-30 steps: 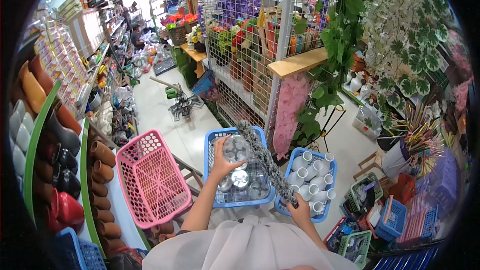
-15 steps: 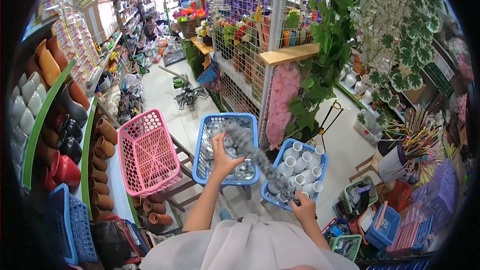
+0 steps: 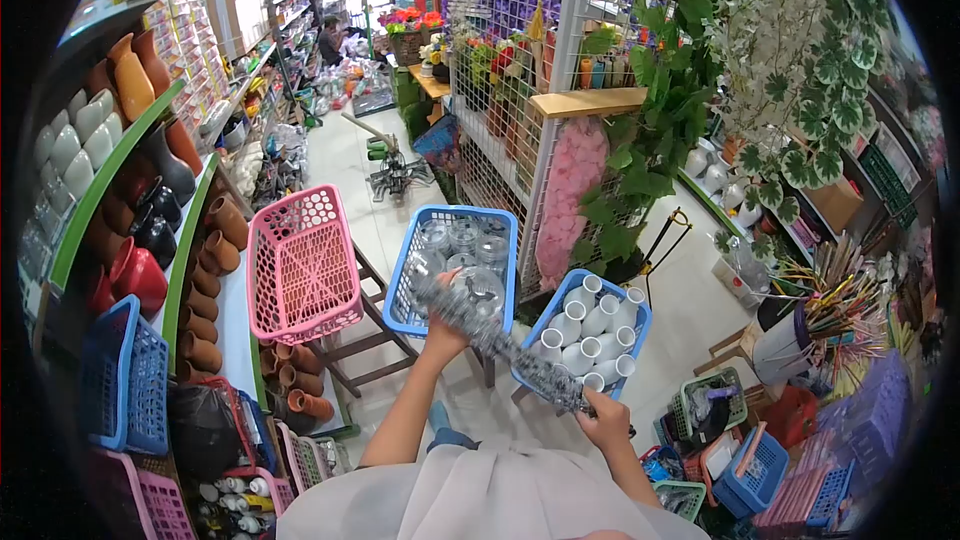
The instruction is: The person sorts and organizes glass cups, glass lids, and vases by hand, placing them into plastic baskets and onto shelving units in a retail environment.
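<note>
A long, fluffy grey duster [image 3: 510, 348] slants across in front of me, blurred at its far end. My right hand [image 3: 606, 420] is wrapped round its near end, beside the lower edge of a blue basket [image 3: 634, 358] of white vases [image 3: 583, 328]. At the far end, my left hand [image 3: 446, 336] is against the duster, which covers most of the fingers; a fingertip pokes out above. Behind that hand stands another blue basket [image 3: 402, 275] with clear glass vessels [image 3: 487, 250] in it.
A pink basket [image 3: 257, 280] rests on a dark stand [image 3: 352, 348] to the left. Shelves of terracotta pots [image 3: 200, 315] line that side. A white wire grid [image 3: 500, 165] with hanging greenery rises ahead. At right are bundled sticks [image 3: 835, 290] and small baskets [image 3: 765, 460]. A person [image 3: 328, 42] is far back.
The duster's far end has come down and left, now overlapping my left hand, which stood apart with spread fingers. My right hand keeps its grip. The view has shifted slightly.
</note>
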{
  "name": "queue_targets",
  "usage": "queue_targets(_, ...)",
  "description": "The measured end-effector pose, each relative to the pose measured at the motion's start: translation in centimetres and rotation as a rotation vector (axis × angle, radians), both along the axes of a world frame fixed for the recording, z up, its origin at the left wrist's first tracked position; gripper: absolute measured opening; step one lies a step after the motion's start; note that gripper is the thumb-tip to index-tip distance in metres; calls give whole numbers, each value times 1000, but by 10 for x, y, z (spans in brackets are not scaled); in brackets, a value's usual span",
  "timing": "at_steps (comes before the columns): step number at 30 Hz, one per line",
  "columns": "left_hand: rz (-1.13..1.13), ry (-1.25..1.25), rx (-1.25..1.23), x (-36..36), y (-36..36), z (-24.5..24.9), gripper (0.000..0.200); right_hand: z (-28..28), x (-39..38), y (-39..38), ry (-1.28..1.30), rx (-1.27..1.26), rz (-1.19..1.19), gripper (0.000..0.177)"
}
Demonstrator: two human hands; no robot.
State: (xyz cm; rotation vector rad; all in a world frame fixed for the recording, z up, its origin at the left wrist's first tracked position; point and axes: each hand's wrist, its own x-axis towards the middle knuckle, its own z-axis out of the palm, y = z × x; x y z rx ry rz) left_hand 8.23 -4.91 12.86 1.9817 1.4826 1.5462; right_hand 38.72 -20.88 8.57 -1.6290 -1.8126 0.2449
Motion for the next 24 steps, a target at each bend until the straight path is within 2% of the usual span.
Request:
queue_targets(2, 3, 51, 37, -3, -6, 0, 94, 4, -3, -3, -27, 34, 100, 45)
queue_targets(4, 26, -31, -16, -4, -18, -4, 96, 9, -12, -5, 55, -87, -135, 45)
queue_targets(5, 39, -72, -42, -4, -23, -5, 97, 9, -11, -6, 55, -91, -126, 45)
queue_targets(7, 58, -110, -67, -8, -31, -4, 98, 9, -6, -8, -16, 30, 95, 44)
queue_targets(9, 9, -10, -76, -14, -33, -1, 98, 4, -5, -6, -8, 35, 42, 44)
queue_targets(11, 64, -49, -63, -18, -40, -7, 99, 2, -4, -6, -2, 43, -8, 44)
queue_targets(13, 97, -47, -55, -20, -46, -1, 99, 5, -5, -8, 1, 20, 48, 45)
queue_targets(14, -37, 34, -84, -26, -39, 6, 98, 9, -4, -8, -11, 43, 168, 46)
queue_targets(15, -32, 35, -85, -28, -43, 4, 98, 9, -4, -7, -9, 42, 173, 46)
queue_targets(17, 142, -104, -43, -30, -52, -2, 93, 10, -4, -2, -50, 19, 28, 47)
queue_targets(18, 123, -61, -32, -31, -55, 9, 90, 22, -9, 0, 13, -109, -101, 46)
queue_targets(19, 132, -62, -31, -34, -55, 3, 90, 22, -10, 3, 12, -108, -93, 46)
queue_targets(21, 50, -329, -142, -40, -53, -5, 90, 17, -13, 13, 240, -110, -228, 45)
queue_targets(22, -105, -571, -246, -41, -54, -5, 82, 14, -14, 14, 319, -124, -185, 46)
queue_targets(23, -104, -572, -241, -43, -53, -4, 82, 14, -16, 14, 318, -121, -182, 46)
queue_targets(24, -213, -864, -331, -45, -52, -3, 79, 14, -20, 13, 291, -141, -114, 46)
